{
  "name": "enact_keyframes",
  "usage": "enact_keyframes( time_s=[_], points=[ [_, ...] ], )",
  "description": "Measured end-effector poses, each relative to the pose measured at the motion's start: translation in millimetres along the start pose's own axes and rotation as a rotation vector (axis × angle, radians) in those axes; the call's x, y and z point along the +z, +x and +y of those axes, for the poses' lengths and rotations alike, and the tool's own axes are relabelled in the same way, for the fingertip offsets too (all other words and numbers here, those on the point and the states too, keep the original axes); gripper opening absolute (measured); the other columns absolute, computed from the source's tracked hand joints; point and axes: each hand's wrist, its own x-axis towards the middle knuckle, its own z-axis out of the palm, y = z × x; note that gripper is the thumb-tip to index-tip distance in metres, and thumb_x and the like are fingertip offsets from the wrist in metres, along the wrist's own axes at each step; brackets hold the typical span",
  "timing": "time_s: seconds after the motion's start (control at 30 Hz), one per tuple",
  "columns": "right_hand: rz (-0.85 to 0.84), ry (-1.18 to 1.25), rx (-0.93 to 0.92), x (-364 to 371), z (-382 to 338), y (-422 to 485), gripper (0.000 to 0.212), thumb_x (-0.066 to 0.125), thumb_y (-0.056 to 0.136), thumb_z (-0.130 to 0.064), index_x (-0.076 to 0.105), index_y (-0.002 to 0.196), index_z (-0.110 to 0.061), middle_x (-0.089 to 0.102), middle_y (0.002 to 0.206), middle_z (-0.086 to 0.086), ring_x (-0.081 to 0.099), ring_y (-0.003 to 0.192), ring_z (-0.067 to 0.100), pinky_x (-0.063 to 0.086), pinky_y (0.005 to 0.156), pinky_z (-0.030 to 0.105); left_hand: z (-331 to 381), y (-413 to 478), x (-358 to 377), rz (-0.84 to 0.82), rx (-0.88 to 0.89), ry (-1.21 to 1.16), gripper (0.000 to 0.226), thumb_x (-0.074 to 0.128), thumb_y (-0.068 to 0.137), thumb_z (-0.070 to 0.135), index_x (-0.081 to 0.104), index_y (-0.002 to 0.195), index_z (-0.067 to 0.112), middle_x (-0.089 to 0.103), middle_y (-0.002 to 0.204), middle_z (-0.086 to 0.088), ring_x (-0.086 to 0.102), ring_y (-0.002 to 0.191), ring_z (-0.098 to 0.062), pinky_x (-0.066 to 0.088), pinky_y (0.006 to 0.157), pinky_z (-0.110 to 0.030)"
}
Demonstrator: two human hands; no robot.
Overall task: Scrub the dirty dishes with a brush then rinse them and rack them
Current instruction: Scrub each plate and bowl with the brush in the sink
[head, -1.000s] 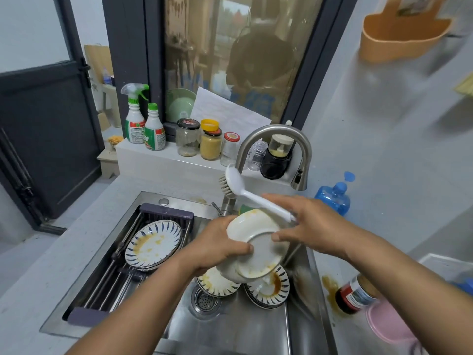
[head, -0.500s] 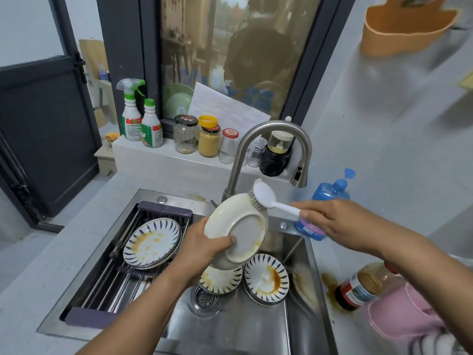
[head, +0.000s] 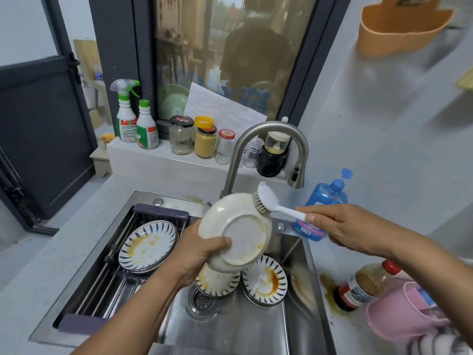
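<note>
Grey walls (head: 378, 139), window (head: 230, 52) (perhaps reflective).

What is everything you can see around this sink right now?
sink: 1, steel, in counter
faucet: 1, steel, behind sink
rack: 1, dark, sink's left
held plate: 1, white, stained, over the sink
brush: 1, white, bristles on held plate's upper rim
patterned plates: 3 showing, white and blue, one on rack, two in sink
cleaner bottles: 2, white and green, ledge
jars: 3, glass, ledge
soap bottle: 1, blue, right of faucet
left hand: 1, grips held plate
right hand: 1, holds brush handle
</note>
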Motion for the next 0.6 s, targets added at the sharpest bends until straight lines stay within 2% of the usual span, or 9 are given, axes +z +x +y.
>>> enact_keyframes(
  time_s=[0.1,0.2,0.23,0.3,0.33,0.4,0.47,0.53,0.6],
  points=[
    [-0.011,-0.142,-0.049,-2.6,-20.4,4.2,0.033,0.037,0.103,-0.057,0.049,0.132,-0.065,0.059,0.074,-0.022,0.055,0.064,0.002,0.042,0.061,0.018,-1.1,-1.4,4.3,-0.074,-0.008,0.228,0.054,0.085,0.055,0.011,0.069,0.107,0.015,0.079,0.097,-0.001,0.073,0.096,-0.024,0.062,0.081,-0.040],
    [-0.041,-0.184,-0.027,-10.4,-23.5,6.3,0.033,0.036,0.103,-0.056,0.049,0.132,-0.065,0.063,0.083,-0.017,0.058,0.073,0.007,0.048,0.070,0.027,0.2,-2.1,4.1,-0.063,0.007,0.216,0.056,0.087,0.054,0.012,0.071,0.107,0.015,0.078,0.100,-0.004,0.074,0.098,-0.026,0.062,0.083,-0.045],
    [-0.048,-0.164,-0.012,-14.9,-18.4,6.2,0.032,0.038,0.105,-0.052,0.051,0.132,-0.063,0.063,0.079,-0.016,0.058,0.069,0.007,0.046,0.067,0.025,1.3,-2.3,4.4,-0.054,0.008,0.166,0.058,0.087,0.052,0.010,0.070,0.108,0.013,0.078,0.100,-0.007,0.073,0.098,-0.028,0.063,0.080,-0.043],
    [-0.064,-0.081,0.031,-22.1,-5.8,3.6,0.029,0.040,0.106,-0.047,0.057,0.128,-0.057,0.057,0.058,-0.016,0.049,0.050,0.007,0.040,0.053,0.023,4.3,-1.5,4.1,-0.018,-0.014,0.024,0.063,0.086,0.051,0.005,0.068,0.110,0.010,0.078,0.100,-0.010,0.073,0.097,-0.032,0.062,0.075,-0.040],
    [-0.066,-0.003,0.067,-23.0,-0.7,2.2,0.027,0.042,0.105,-0.047,0.059,0.123,-0.058,0.049,0.050,-0.012,0.041,0.042,0.007,0.038,0.048,0.026,7.5,-1.5,3.9,-0.003,-0.024,-0.063,0.061,0.083,0.053,0.001,0.066,0.112,0.009,0.078,0.099,-0.011,0.074,0.096,-0.031,0.062,0.075,-0.039],
    [-0.064,0.164,0.138,-21.0,6.0,-2.6,0.026,0.044,0.104,-0.049,0.059,0.118,-0.064,0.038,0.046,-0.010,0.033,0.039,0.010,0.032,0.041,0.025,12.1,-0.5,4.6,-0.001,-0.043,-0.249,0.054,0.074,0.061,-0.005,0.065,0.114,0.007,0.077,0.102,-0.016,0.075,0.095,-0.029,0.063,0.077,-0.041],
    [-0.055,0.240,0.146,-18.6,7.8,-5.6,0.028,0.044,0.105,-0.048,0.058,0.122,-0.065,0.036,0.046,-0.011,0.032,0.039,0.010,0.030,0.041,0.024,13.4,0.4,6.3,-0.012,-0.068,-0.428,0.053,0.070,0.067,-0.006,0.065,0.119,0.006,0.074,0.113,-0.021,0.073,0.104,-0.032,0.061,0.086,-0.048],
    [-0.038,0.212,0.104,-16.3,5.0,-5.9,0.029,0.044,0.105,-0.047,0.057,0.126,-0.063,0.038,0.045,-0.012,0.032,0.039,0.008,0.031,0.041,0.025,10.2,1.7,7.1,-0.040,-0.109,-0.579,0.058,0.069,0.072,-0.003,0.062,0.129,0.004,0.069,0.125,-0.024,0.067,0.117,-0.037,0.052,0.100,-0.059],
    [-0.020,0.089,0.050,-11.4,1.3,-5.9,0.030,0.042,0.105,-0.046,0.055,0.129,-0.059,0.048,0.047,-0.019,0.044,0.042,0.003,0.033,0.047,0.015,4.6,5.3,7.7,-0.055,-0.169,-0.684,0.069,0.076,0.072,0.001,0.056,0.138,0.002,0.065,0.132,-0.025,0.062,0.124,-0.040,0.043,0.108,-0.065]
  ],
)
